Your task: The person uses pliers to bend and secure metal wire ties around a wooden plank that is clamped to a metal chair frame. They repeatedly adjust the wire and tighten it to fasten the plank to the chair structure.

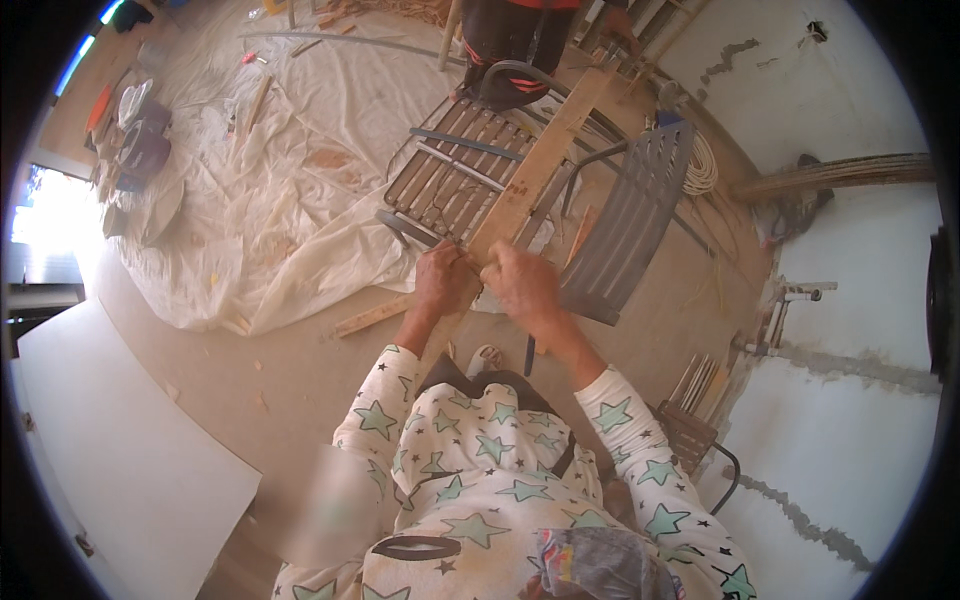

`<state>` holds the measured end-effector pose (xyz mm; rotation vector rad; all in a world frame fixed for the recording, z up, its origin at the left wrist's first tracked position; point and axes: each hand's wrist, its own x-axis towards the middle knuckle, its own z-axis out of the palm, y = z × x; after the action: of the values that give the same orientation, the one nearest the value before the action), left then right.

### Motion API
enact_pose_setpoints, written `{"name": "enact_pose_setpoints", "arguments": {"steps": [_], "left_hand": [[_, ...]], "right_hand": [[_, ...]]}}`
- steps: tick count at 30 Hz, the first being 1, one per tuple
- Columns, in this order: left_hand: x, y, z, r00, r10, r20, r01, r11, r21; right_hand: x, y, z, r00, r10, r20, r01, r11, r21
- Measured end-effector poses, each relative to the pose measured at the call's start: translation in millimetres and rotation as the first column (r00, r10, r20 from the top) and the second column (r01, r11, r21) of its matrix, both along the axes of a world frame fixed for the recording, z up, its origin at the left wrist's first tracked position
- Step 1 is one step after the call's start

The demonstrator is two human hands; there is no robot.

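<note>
A long wooden board (540, 180) lies across a grey metal slatted chair, its near end running toward me beneath my hands. My left hand (446, 283) is closed at the board's left edge and appears to grip it. Close beside it, my right hand (522, 286) is curled into a fist over the board's right edge. Whatever its fingers pinch is hidden. The chair's slatted seat (460, 165) shows left of the board, and its curved slatted back (640, 215) rises on the right.
Another person in dark trousers (515, 50) stands beyond the chair. Crumpled plastic sheeting (290, 230) covers the floor at left, with buckets (145, 150) on it. A wood offcut (372, 316) lies nearby. A white panel (120, 450) is at lower left; pipes (775, 315) line the right wall.
</note>
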<state>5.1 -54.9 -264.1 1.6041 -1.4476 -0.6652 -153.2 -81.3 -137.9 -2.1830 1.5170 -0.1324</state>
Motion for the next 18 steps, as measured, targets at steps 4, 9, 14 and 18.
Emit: {"name": "enact_pose_setpoints", "arguments": {"steps": [4,9,14,18], "left_hand": [[11.3,0.7,4.7,0.999,-0.001,0.051,0.003,0.999,-0.041],[16.6,2.3,5.2,0.998,0.045,0.049,-0.044,0.999,-0.016],[21.7,1.3,1.8,0.994,0.079,0.071,-0.076,0.996,-0.041],[24.5,3.1,-2.3,0.991,0.124,0.043,-0.123,0.992,-0.014]], "right_hand": [[5.8,12.7,-56.4,0.993,-0.086,0.075,0.090,0.995,-0.050],[13.3,10.4,-63.8,0.999,-0.030,-0.032,0.026,0.992,-0.125],[14.2,-6.0,-60.9,0.998,0.040,-0.038,-0.047,0.978,-0.205],[10.7,-15.8,-68.8,0.997,0.081,-0.010,-0.082,0.976,-0.202]]}}
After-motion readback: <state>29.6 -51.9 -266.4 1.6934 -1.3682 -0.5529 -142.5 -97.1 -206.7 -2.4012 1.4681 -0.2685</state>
